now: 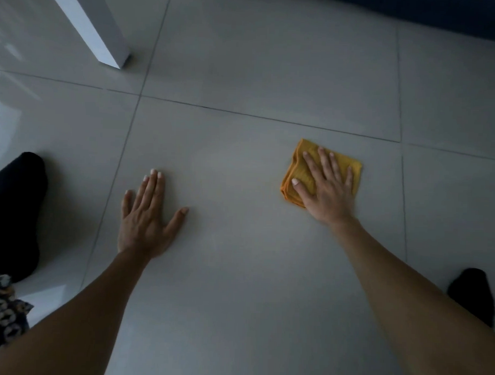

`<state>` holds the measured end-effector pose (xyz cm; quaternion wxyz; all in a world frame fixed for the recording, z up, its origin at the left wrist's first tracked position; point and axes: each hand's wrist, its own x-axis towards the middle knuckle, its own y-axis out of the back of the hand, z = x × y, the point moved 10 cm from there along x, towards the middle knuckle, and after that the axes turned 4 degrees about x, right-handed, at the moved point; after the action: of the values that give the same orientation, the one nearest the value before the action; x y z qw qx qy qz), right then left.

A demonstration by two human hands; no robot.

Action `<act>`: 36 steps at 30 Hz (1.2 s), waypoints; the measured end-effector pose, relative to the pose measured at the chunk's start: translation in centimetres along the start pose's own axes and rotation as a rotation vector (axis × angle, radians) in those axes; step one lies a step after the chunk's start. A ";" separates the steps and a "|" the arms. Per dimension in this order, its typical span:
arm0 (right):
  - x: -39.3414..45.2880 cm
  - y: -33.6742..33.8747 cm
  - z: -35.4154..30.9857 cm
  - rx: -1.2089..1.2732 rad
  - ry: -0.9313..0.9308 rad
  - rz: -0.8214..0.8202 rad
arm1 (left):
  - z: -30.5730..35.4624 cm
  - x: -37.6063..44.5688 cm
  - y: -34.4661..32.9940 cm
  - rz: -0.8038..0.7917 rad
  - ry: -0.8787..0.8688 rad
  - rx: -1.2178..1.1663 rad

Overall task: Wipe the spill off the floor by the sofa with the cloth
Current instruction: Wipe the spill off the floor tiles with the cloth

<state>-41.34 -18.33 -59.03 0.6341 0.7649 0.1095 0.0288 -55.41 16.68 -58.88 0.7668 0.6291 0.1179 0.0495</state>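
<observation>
A folded orange cloth lies flat on the grey tiled floor, right of centre. My right hand presses down on the cloth with spread fingers, covering most of it. My left hand rests flat on the bare tile to the left, fingers apart, holding nothing. I cannot make out any spill on the dim, glossy tiles. The dark blue base of the sofa runs along the top right edge.
A white furniture leg stands on the floor at the top left. A foot in a black sock is at the left edge, and another dark sock at the lower right.
</observation>
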 end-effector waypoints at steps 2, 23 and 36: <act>-0.3 0.5 3.1 -0.009 -0.039 0.005 | 0.0 0.0 0.0 0.008 -0.002 0.003; -10.1 0.3 8.9 0.132 -0.437 0.048 | -2.2 -6.3 -1.0 -0.048 0.033 0.023; -4.6 -1.5 -3.0 0.046 -0.225 0.019 | -2.5 -5.9 -0.9 -0.043 0.056 0.037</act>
<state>-46.57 -16.13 -59.43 0.6245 0.7786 0.0312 -0.0538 -61.76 17.58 -59.56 0.7524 0.6387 0.1536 0.0482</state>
